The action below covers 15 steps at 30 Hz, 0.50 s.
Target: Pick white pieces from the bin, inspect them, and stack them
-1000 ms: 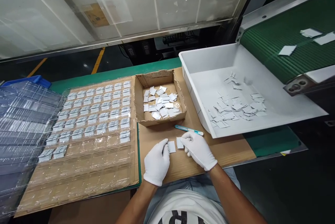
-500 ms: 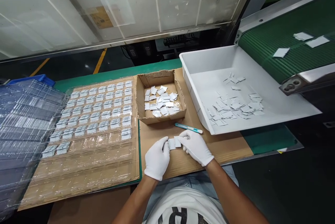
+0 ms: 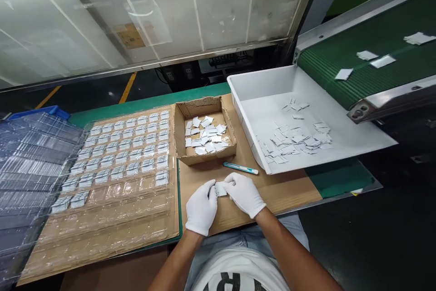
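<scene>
Gloved left hand (image 3: 201, 207) and right hand (image 3: 244, 193), fingers pinched on small white pieces (image 3: 220, 188) over bare cardboard sheet (image 3: 289, 191), near of cardboard box (image 3: 203, 157), blue pen (image 3: 240, 168) just right

Two gloved hands, one cardboard box (image 3: 204, 157), one white bin (image 3: 245, 83), one teal knife (image 3: 240, 168), four pieces on the belt.

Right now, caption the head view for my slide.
Two white-gloved hands, left and right, press small white cards together above a brown cardboard sheet.

white gloves (image 3: 243, 193), green ribbed belt (image 3: 374, 41)
</scene>
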Motion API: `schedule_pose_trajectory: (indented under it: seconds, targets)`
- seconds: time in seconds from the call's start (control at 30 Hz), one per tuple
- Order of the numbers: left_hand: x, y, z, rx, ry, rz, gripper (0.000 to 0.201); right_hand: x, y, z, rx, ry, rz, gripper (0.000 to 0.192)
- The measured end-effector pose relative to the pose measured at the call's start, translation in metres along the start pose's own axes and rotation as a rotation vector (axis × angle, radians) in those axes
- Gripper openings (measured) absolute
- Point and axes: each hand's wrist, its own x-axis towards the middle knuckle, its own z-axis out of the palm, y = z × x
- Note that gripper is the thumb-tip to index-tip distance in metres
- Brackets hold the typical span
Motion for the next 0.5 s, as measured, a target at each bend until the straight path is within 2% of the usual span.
schedule_pose_trajectory:
  seconds: [0.23, 0.5]
  targets:
    - [-0.004, 0.002, 0.002, 0.032, 0.017, 0.04, 0.029, -0.007, 0.003, 0.007, -0.162, 0.092, -0.071, 0.011]
    - [-0.004, 0.001, 0.004, 0.011, 0.028, 0.017, 0.028, -0.004, 0.009, 0.002, -0.159, 0.077, -0.094, 0.014]
